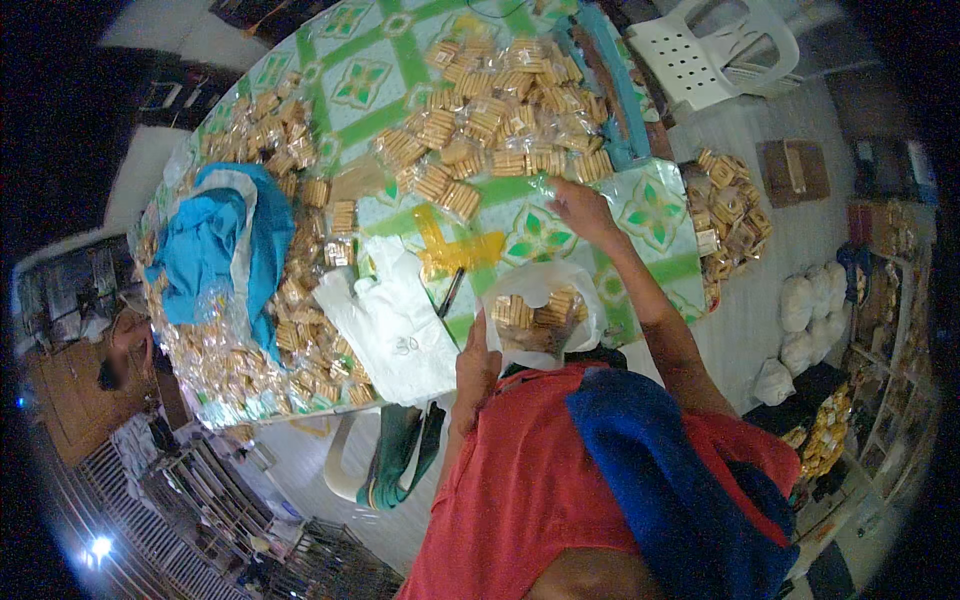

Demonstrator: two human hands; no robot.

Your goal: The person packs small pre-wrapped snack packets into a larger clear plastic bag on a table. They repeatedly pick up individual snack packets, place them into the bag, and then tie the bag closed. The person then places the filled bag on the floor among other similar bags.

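Note:
My left hand (478, 360) grips the near left edge of a translucent white plastic bag (583, 334), which holds several packs of stick biscuits (551, 311). My right hand (583, 208) reaches over the table to the near edge of a large pile of biscuit packs (487, 120) in clear wrap. Something shiny and clear lies at its fingertips; whether they hold it is not clear. To the left of the held bag are a stack of flat white plastic bags (397, 322) with handwriting on top and a dark pen (452, 292).
A patterned green and white tablecloth (652, 206) covers the table, with yellow tape (457, 251) stuck on it. Blue cloth (225, 240) lies on more biscuit packs (300, 360) at left. A bag of biscuits (727, 210) stands beside the table, and a white plastic chair (690, 56) is beyond.

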